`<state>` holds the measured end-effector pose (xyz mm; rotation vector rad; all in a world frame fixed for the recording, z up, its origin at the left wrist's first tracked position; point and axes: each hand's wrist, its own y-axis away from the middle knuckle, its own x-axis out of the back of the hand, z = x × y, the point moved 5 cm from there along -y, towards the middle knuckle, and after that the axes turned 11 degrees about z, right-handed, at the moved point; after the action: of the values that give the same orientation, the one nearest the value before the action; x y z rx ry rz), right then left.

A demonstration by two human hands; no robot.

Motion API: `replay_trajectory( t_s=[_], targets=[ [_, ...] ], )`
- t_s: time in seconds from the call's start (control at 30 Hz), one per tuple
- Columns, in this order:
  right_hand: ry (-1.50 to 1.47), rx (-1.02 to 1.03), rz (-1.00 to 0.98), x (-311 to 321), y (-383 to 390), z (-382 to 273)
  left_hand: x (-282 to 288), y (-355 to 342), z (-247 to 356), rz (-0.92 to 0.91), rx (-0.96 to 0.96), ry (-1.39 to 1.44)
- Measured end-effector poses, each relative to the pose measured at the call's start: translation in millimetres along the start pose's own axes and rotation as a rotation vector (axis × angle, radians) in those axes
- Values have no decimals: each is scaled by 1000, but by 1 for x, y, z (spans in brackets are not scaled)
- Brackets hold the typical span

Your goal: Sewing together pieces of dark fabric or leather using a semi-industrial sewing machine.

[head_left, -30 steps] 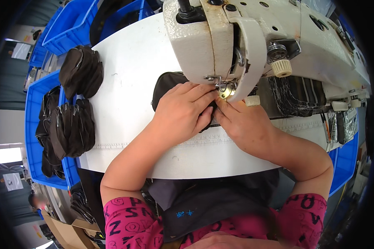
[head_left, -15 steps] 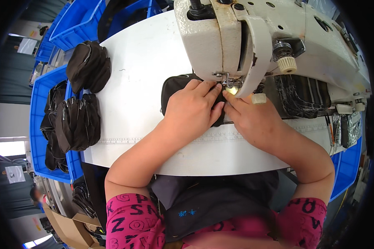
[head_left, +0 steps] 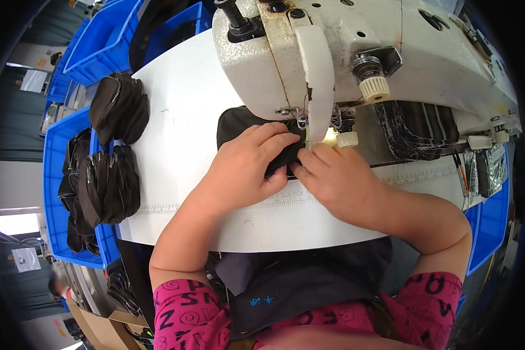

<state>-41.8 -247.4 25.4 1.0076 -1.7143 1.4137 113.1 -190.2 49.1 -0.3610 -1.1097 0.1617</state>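
A black fabric pouch (head_left: 230, 124) lies on the white table under the head of a pale sewing machine (head_left: 259, 76). My left hand (head_left: 248, 163) rests on the pouch with its fingers stretched over the cloth and its thumb apart, at the near edge. Close to the lit needle area, my right hand (head_left: 338, 181) is closed, pinching the pouch's right edge between thumb and fingers. The machine's white guard and my fingers hide the needle and the seam.
Stacked black pouches (head_left: 119, 108) stand at the table's left edge, beside a blue bin (head_left: 51, 175) of more pouches. Stitched dark pieces with loose threads (head_left: 420, 131) lie under the machine arm at right. A ruler strip (head_left: 402, 176) runs along the table (head_left: 186, 87).
The view has shifted a little, so the machine appears further left. My left thumb has drawn back from the cloth, and the two hands are slightly further apart at the fingertips.
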Motion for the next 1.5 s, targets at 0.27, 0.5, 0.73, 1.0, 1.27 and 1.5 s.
replay_trajectory(
  t_s=[0.27,0.5,0.73,1.0,1.27,1.5],
  targets=[
    [205,178,19,2,11,-17,-9,-4,11,69,-167,-152],
    [174,176,4,1,11,-16,-15,-2,8,52,-118,-91],
    [173,176,-5,1,10,-16,-22,0,10,77,-102,-133],
    [199,133,52,-3,8,-9,-21,-3,5,57,-49,-147],
    [160,108,60,-2,4,0,-12,-5,-2,81,-30,-90],
    [229,-128,113,-9,-5,37,-7,-5,-15,164,194,79]
  ],
)
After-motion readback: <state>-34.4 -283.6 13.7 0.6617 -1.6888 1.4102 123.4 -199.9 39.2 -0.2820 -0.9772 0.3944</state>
